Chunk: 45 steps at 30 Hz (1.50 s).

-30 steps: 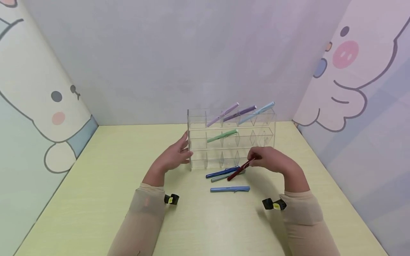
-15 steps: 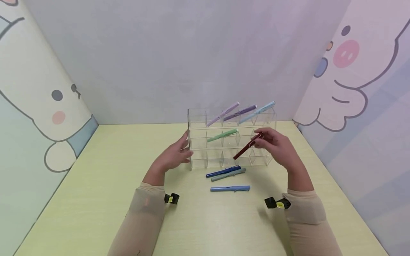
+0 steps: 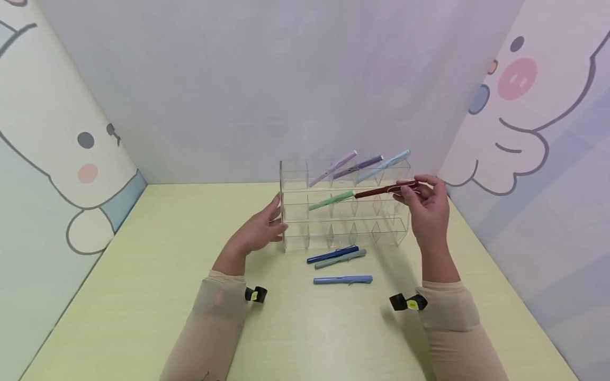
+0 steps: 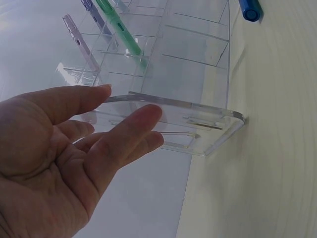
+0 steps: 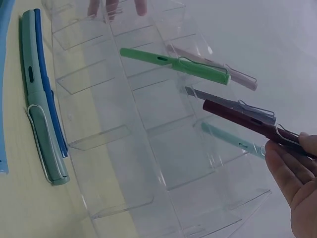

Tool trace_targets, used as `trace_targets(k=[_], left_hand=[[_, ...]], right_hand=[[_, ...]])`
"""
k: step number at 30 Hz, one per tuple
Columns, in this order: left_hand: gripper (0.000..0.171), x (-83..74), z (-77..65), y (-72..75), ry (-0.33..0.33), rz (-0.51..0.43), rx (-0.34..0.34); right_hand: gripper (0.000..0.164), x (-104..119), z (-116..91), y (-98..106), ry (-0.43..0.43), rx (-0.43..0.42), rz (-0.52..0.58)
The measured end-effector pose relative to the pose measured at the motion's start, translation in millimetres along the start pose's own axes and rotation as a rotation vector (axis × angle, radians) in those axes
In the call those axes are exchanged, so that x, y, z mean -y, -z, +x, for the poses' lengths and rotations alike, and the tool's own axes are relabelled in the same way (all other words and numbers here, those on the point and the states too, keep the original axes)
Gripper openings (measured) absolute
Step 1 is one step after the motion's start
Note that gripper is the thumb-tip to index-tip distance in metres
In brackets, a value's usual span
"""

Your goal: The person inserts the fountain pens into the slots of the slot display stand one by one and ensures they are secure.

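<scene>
My right hand pinches a dark red pen by its clip end, between thumb and fingers. The pen lies nearly level in front of the clear acrylic rack, its free end by the green pen in the middle tier. In the right wrist view the dark red pen overlaps the purple and pale blue pens behind it. My left hand rests at the rack's left side; in the left wrist view its extended fingers lie along the clear side panel.
Lilac, purple and pale blue pens lean in the top tier. On the table before the rack lie a dark blue pen, a grey-green pen and a light blue pen. Walls stand behind and on both sides.
My right hand has lifted the dark red pen from over the table pens up to the middle tier and rightward, turning it nearly level. My left hand stays at the rack's side.
</scene>
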<state>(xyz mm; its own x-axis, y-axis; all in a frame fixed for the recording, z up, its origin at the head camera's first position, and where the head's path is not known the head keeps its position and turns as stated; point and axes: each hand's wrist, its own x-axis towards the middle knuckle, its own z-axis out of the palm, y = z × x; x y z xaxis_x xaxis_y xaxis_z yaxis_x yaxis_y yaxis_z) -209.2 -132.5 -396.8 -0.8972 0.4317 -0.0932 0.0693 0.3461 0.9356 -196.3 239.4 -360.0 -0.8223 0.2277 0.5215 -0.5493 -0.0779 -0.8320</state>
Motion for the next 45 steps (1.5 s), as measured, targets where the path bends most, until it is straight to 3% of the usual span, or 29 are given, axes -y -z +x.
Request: trace_targets(k=[10, 17, 27, 33, 39, 45], left_hand=[[0.084, 0.2, -0.5, -0.4, 0.006, 0.001, -0.003], [0.084, -0.8, -0.4, 0.0, 0.004, 0.009, 0.002], [0.084, -2.8, 0.5, 0.4, 0.022, 0.017, 0.005], [0.083, -12.1, -4.8, -0.2, 0.029, 0.028, 0.007], [0.084, -1.6, 0.3, 0.9, -0.001, 0.013, 0.008], [0.084, -1.8, -0.1, 1.4, -0.005, 0.019, 0.001]], right_hand=[[0.031, -11.6, -5.4, -7.5, 0.017, 0.067, -0.255], [0.033, -18.3, -10.1, -14.0, -0.053, 0.122, -0.398], [0.033, -21.9, -10.5, -17.4, -0.098, 0.14, -0.503], [0.035, -6.3, -13.4, -25.8, -0.112, 0.164, -0.562], [0.038, -23.0, -11.1, -20.1, -0.09, 0.166, -0.564], [0.038, -23.3, -10.7, -20.3, -0.094, 0.177, -0.576]])
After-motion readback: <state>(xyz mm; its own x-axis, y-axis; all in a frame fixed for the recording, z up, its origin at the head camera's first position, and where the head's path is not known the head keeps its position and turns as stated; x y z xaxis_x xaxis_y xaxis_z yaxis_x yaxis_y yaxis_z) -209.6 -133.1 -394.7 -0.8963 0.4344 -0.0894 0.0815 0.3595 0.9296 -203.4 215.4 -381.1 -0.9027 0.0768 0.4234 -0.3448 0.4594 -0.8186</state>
